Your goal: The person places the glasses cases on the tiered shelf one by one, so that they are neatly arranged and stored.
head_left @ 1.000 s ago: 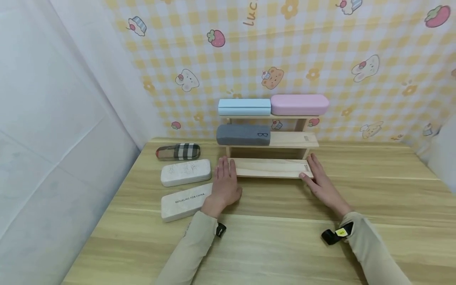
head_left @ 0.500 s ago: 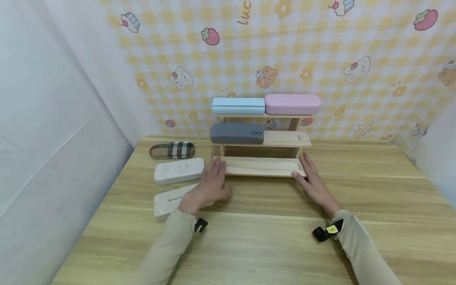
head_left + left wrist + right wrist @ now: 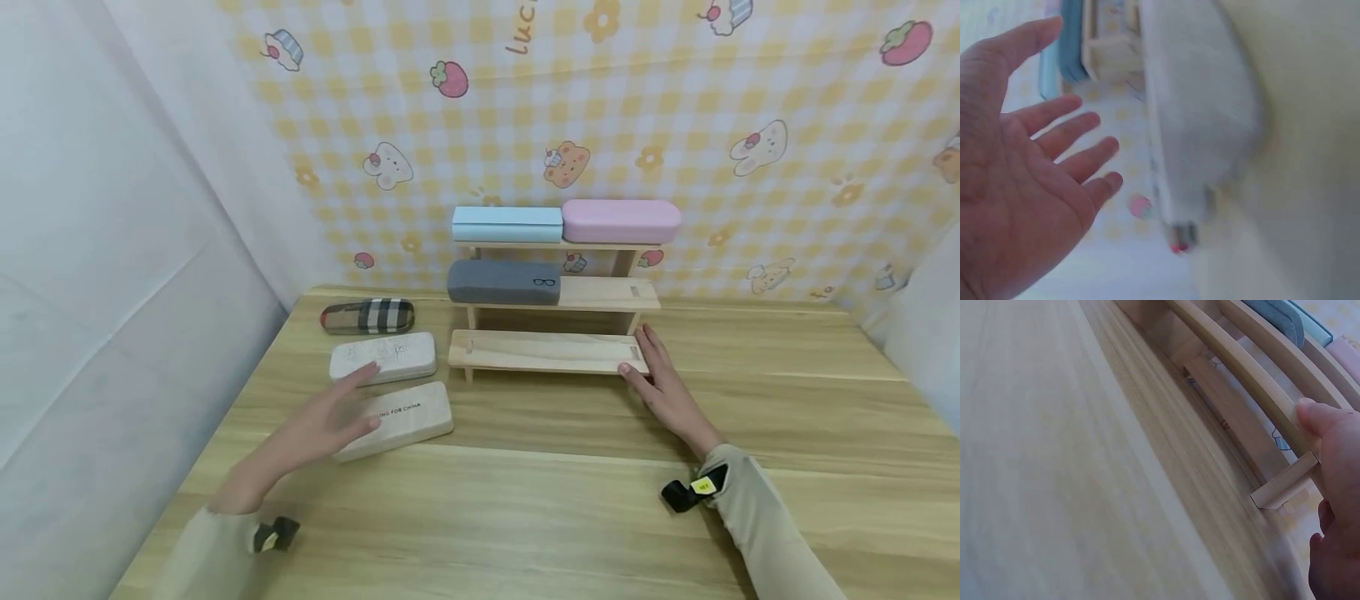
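A wooden three-tier display rack [image 3: 540, 354] stands at the back of the table. My right hand [image 3: 671, 400] holds its lowest tier at the right end, thumb at the front corner and fingers along the side; in the right wrist view the thumb [image 3: 1322, 417] lies against the tier's edge. My left hand [image 3: 318, 429], blurred, is over the left side of the table with fingers spread and holds nothing. Under its fingertips is a white glasses case with printed lettering [image 3: 420, 412], partly hidden. Another white glasses case [image 3: 408, 354] lies just behind, and farther back a plaid glasses case [image 3: 386, 317].
On the rack's top tier are a light blue case [image 3: 506, 225] and a pink case [image 3: 622, 221]. A grey glasses case [image 3: 495, 283] sits on the left of the middle tier. Behind the table [image 3: 510, 517] hangs a yellow checked cloth [image 3: 510, 125].
My left hand has left the rack's lower left end and swept left and toward me, over the lettered white case. The right hand stays at the rack's right end.
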The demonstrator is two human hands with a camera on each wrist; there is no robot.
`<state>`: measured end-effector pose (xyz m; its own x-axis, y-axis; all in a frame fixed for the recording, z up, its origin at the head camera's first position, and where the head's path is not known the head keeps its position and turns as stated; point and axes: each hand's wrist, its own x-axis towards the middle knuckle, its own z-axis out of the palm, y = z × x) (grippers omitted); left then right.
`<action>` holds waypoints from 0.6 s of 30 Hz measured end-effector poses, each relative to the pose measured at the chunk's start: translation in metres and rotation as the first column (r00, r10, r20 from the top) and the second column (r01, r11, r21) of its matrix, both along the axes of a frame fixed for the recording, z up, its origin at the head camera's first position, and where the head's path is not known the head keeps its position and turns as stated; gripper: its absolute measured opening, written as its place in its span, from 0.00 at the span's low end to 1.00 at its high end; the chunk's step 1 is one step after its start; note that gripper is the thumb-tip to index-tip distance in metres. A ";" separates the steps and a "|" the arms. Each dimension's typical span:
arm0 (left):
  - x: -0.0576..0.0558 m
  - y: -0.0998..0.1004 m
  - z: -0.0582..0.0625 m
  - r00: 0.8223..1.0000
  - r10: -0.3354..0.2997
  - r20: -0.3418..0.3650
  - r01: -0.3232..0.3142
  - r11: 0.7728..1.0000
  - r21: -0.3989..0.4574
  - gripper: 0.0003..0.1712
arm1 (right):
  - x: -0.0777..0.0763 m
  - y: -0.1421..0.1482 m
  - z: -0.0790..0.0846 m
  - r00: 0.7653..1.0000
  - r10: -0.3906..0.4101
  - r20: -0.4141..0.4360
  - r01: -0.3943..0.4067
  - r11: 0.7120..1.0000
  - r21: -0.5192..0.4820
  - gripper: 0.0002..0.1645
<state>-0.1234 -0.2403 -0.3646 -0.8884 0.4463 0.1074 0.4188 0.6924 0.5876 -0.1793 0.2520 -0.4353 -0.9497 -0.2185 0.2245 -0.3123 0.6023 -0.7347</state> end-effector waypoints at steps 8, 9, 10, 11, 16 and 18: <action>0.002 -0.040 -0.013 0.983 0.166 0.080 -0.168 0.986 0.009 0.38 | -0.001 0.003 -0.001 1.000 -0.013 -0.015 0.013 1.000 0.014 0.42; -0.001 -0.044 -0.012 0.978 0.180 0.105 -0.184 0.983 0.027 0.38 | -0.001 0.003 -0.001 1.000 -0.013 -0.013 0.013 1.000 0.011 0.42; -0.005 -0.047 -0.012 0.974 0.193 0.117 -0.198 0.980 0.037 0.38 | -0.002 0.003 -0.001 1.000 -0.013 -0.014 0.013 1.000 0.007 0.42; -0.010 -0.051 -0.012 0.971 0.198 0.136 -0.208 0.976 0.063 0.38 | -0.002 0.003 -0.001 1.000 -0.010 -0.014 0.010 1.000 0.001 0.42; -0.037 -0.072 -0.018 0.960 0.234 0.154 -0.258 0.952 0.163 0.38 | -0.002 0.002 -0.003 1.000 0.000 -0.010 0.000 1.000 -0.016 0.42; -0.047 -0.079 -0.023 0.953 0.252 0.170 -0.285 0.937 0.203 0.39 | -0.002 0.002 -0.004 1.000 -0.001 -0.011 0.001 1.000 -0.012 0.42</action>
<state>-0.1705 -0.3191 -0.3879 -0.9849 0.1679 0.0431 0.1384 0.6120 0.7787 -0.1809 0.2541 -0.4390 -0.9474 -0.2149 0.2372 -0.3195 0.5938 -0.7384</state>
